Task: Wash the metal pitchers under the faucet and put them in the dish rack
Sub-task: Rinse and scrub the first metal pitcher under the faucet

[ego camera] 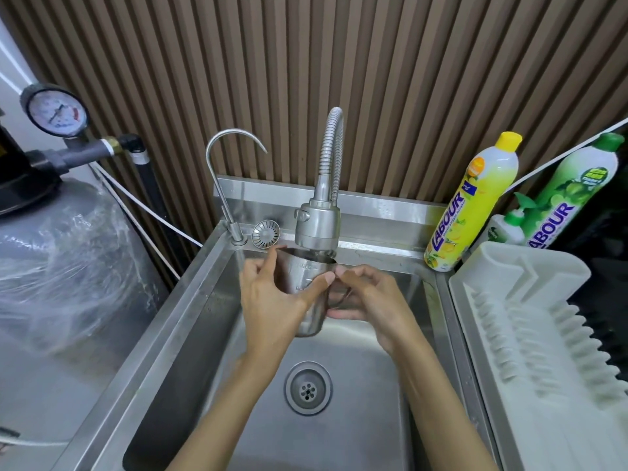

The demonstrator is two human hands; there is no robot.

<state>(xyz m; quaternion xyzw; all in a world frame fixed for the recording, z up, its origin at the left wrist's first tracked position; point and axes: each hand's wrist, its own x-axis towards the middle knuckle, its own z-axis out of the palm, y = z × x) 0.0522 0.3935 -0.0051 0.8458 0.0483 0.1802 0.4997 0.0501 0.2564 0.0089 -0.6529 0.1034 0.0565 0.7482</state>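
- My left hand (268, 300) wraps the metal pitcher (307, 321) under the faucet (317, 226); my right hand (368, 299) grips its handle.
- Best held upright, rim centred beneath the spray.

Shiny silver sink (163, 334). Above it, a silver pitcher (310, 319). Behind it, a brown wall (407, 79) with vertical ribs. Right of it: yellow bottle (472, 202), green bottle (574, 185), white ridged dish rack (530, 334).

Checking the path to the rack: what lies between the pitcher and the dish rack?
Head view: only the right hand, gripping the pitcher handle, and the sink rim lie before the dish rack.
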